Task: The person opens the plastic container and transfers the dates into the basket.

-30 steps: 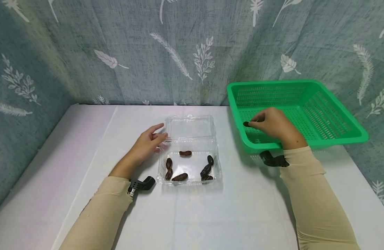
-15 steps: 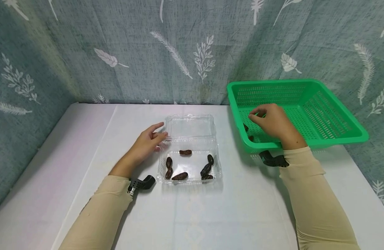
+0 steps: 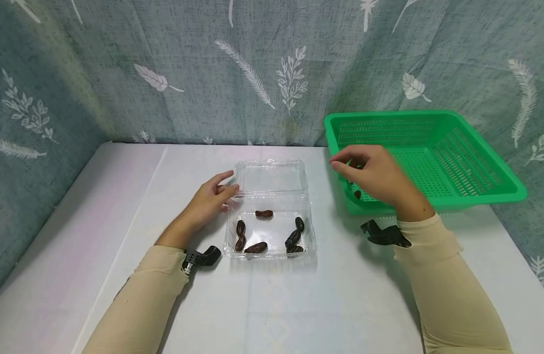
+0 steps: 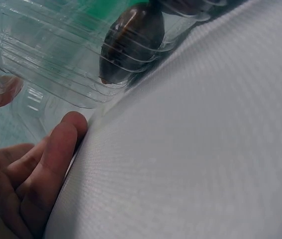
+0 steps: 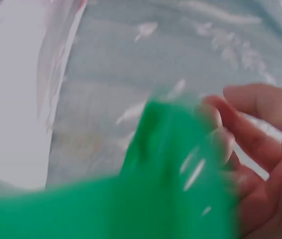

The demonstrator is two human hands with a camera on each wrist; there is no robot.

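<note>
The left hand (image 3: 205, 204) rests at the clear box (image 3: 282, 253), at about 10 o'clock from the box's middle; its thumb touches the edge near the hinge, and its fingers lie relaxed beside the plastic rather than clenched round it. The right hand (image 3: 374, 172) hangs over the basket (image 3: 475, 199), released, its fingers loosely bent and their tips reaching past the basket's 9 o'clock rim. Whether it touches that rim I cannot tell, as the right wrist view is blurred there.

The box stands open on the table, its lid (image 3: 270, 178) folded back at 12 o'clock. Seven dates lie in the base: one at 12 (image 3: 264, 214), two end to end at 9 (image 3: 240, 228) and 8 (image 3: 240, 243), one at 7 (image 3: 256, 248), and three in a chain from 3 (image 3: 299, 224) through 4 (image 3: 292, 239) to 5 (image 3: 294, 249). The green basket sits at 2 o'clock from the box, apart from it; a date (image 3: 357, 194) shows inside near its 8 o'clock corner, partly hidden.

Each arm wears a beige sleeve (image 3: 143, 290) and a black mount (image 3: 202, 256) at the wrist. White cloth covers the table (image 3: 343, 305), and a grey-green curtain (image 3: 188, 59) with pale leaves hangs at 12 o'clock behind everything.
</note>
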